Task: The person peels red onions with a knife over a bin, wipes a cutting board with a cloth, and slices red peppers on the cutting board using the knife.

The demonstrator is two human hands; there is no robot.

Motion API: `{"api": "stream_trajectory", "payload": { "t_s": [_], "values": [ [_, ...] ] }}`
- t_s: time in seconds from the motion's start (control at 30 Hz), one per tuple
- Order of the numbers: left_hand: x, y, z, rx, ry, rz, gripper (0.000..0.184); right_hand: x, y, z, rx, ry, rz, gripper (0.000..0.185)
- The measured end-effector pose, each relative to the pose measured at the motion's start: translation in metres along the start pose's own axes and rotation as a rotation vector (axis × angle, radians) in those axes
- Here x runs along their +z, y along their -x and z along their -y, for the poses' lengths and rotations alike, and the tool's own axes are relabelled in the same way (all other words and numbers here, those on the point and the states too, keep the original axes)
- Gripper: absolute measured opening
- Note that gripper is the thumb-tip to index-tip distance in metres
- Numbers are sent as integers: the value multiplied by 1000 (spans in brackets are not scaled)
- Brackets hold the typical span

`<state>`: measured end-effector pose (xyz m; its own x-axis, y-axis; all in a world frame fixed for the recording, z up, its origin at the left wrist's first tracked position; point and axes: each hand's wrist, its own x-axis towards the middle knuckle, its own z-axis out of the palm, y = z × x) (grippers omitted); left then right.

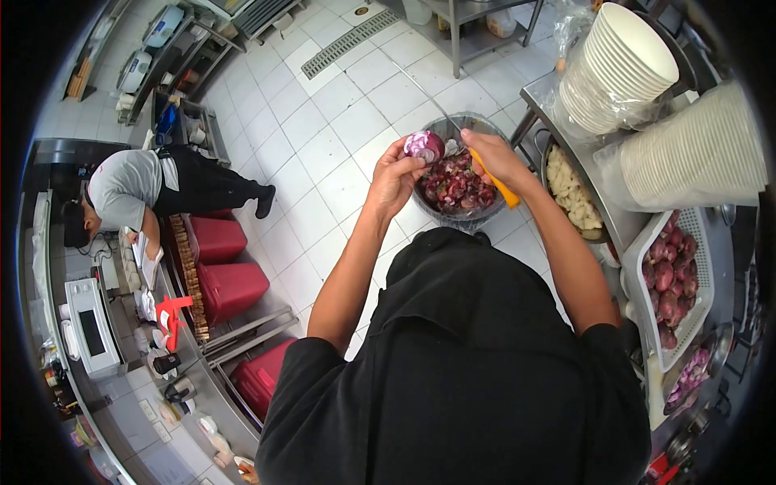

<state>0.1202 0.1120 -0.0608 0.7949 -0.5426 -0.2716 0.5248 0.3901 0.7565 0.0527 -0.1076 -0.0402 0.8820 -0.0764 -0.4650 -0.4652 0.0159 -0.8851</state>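
My left hand point(393, 178) is closed around a partly peeled red onion point(424, 147), with white and purple layers showing. In my right hand point(495, 158) is a knife with an orange handle point(508, 192). Its long, thin blade point(420, 85) points up and away, beyond the onion. Both hands are over a round bin point(477, 220) lined with clear plastic. Dark red onion skins point(457, 187) are heaped in it, with some pale scraps near the right hand.
At right, a white basket point(705, 267) holds red onions point(671, 271), near peeled onions point(691, 378), a pot of pale chunks point(570, 190) and stacked white tubs point(622, 65). A co-worker point(129, 186) bends over the left counter, above red bins point(234, 287). A floor drain point(349, 44) lies ahead.
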Motion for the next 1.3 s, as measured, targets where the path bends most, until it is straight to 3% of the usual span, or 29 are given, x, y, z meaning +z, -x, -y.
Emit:
{"api": "stream_trajectory", "payload": {
  "t_s": [0.23,0.43,0.53,0.73,0.83,1.0,1.3],
  "values": [
    [5,-2,-7,39,-152,4,48,15,12,14,-80,132,-56,66],
    [13,-7,-9,-22,-98,-88,39,27,27,12,-405,431,-117,68],
    [15,-10,-13,-82,53,-123,36,30,34,10,-416,405,-153,68],
    [14,-15,-12,-144,248,-214,30,23,45,11,-180,-3,-136,62],
    [21,-14,-8,-159,414,-202,30,21,53,13,-184,-118,-139,60],
    [39,-12,-5,-134,527,-180,31,9,58,3,-223,-76,-154,61],
    [69,1,16,-123,469,-163,28,-6,81,-14,-326,176,-186,64]
  ]
}}
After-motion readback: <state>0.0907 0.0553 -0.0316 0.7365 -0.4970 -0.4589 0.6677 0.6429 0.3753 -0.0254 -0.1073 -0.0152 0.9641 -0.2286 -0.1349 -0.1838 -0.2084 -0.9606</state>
